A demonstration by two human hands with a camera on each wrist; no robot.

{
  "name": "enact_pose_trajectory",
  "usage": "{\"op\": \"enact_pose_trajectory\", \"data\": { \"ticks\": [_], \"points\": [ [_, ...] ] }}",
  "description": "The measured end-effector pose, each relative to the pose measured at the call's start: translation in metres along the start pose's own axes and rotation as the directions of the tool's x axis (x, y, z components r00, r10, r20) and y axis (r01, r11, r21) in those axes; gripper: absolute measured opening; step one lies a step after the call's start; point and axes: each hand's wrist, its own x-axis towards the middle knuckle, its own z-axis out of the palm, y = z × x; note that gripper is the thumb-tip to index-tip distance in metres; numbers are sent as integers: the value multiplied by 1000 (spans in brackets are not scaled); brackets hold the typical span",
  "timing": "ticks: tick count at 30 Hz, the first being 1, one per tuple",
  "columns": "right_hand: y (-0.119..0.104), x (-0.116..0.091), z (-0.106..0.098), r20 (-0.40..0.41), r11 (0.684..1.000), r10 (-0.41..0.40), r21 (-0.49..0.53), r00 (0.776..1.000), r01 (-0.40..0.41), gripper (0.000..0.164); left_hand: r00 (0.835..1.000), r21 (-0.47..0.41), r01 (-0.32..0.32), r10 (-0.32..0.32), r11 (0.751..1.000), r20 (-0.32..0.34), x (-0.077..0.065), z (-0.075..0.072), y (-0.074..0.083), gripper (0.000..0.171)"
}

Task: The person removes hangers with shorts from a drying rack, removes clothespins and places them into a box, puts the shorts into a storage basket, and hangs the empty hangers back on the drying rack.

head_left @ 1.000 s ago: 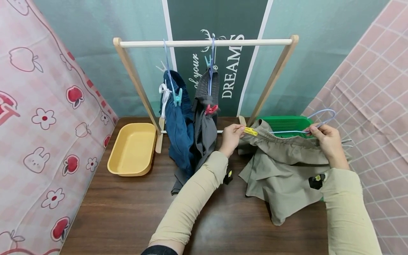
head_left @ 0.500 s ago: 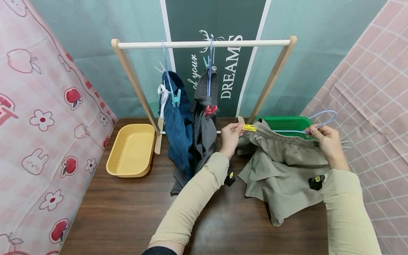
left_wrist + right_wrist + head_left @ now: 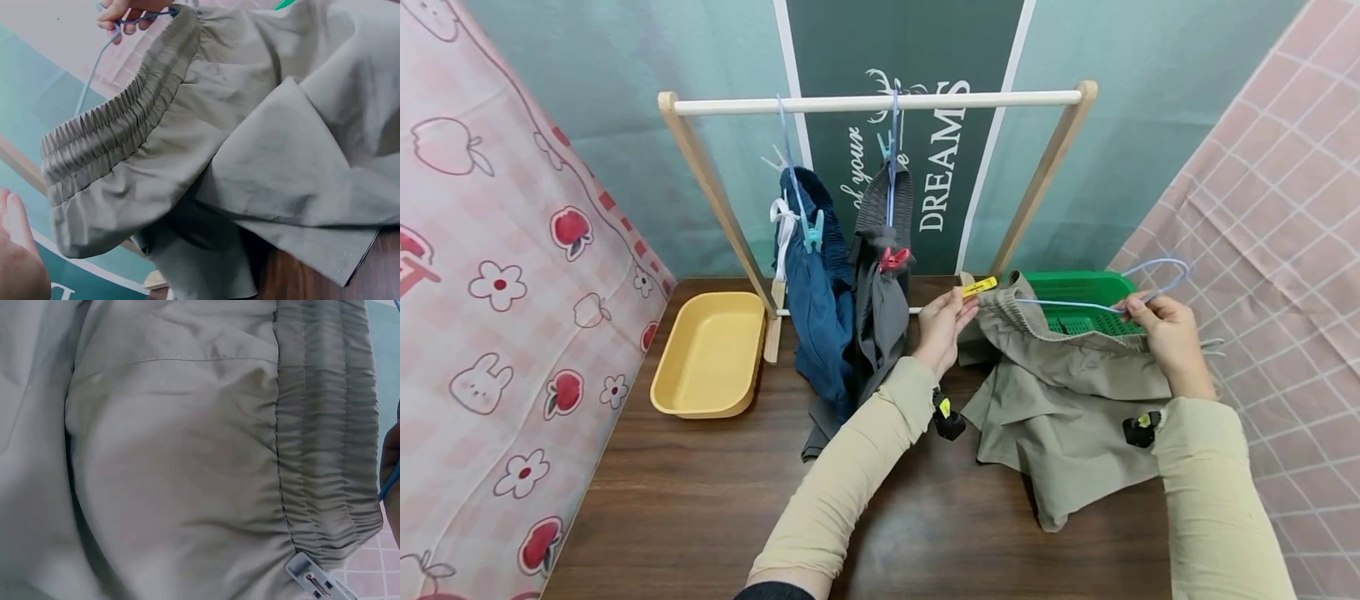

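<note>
Khaki elastic-waist shorts (image 3: 1060,417) spread below and between both hands. The left hand (image 3: 942,327) pinches a yellow clothespin (image 3: 979,287), thumb and finger nearly closed; the right hand (image 3: 1168,337) has its fingers curled on a blue hanger (image 3: 1075,305). From beside the left fingertips, the waistband edge runs toward the right grip. Charcoal trousers (image 3: 883,300) hang just beside the left hand, so room there is narrow; behind the waistband is a green basket (image 3: 1082,287). Nearer the person, brown table (image 3: 1000,558) gives wider room. Only the right wrist view shows plainly a pale clothespin (image 3: 315,576) at the waistband; only the head view shows the yellow one.
</note>
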Motion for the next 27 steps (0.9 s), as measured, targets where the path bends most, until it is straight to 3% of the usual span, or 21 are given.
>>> {"op": "enact_pose_trajectory", "data": {
  "ticks": [5, 9, 11, 16, 23, 27],
  "points": [
    [0, 1, 0, -59, 1000, -3, 17, 998, 4, 26, 999, 18, 35, -36, 999, 31, -1, 0, 5, 41],
    [-3, 3, -1, -132, 991, -3, 133, 991, 20, 27, 998, 6, 34, -35, 999, 45, -1, 0, 8, 42],
    [-4, 5, -1, -207, 986, 12, 168, 978, 23, 28, 998, -13, 30, -29, 999, 55, -2, -1, 10, 43],
    [-13, 8, -2, -400, 958, 24, 270, 916, 93, 29, 997, -37, 39, -36, 999, 73, -4, -2, 15, 43],
    [-24, 8, -11, -544, 918, 65, 361, 836, 163, 24, 995, -40, 43, -39, 998, 90, -15, 2, 23, 44],
    [-29, 9, -15, -613, 928, 67, 327, 787, 176, 27, 993, -23, 40, -37, 999, 114, -26, 9, 29, 43]
  ]
}}
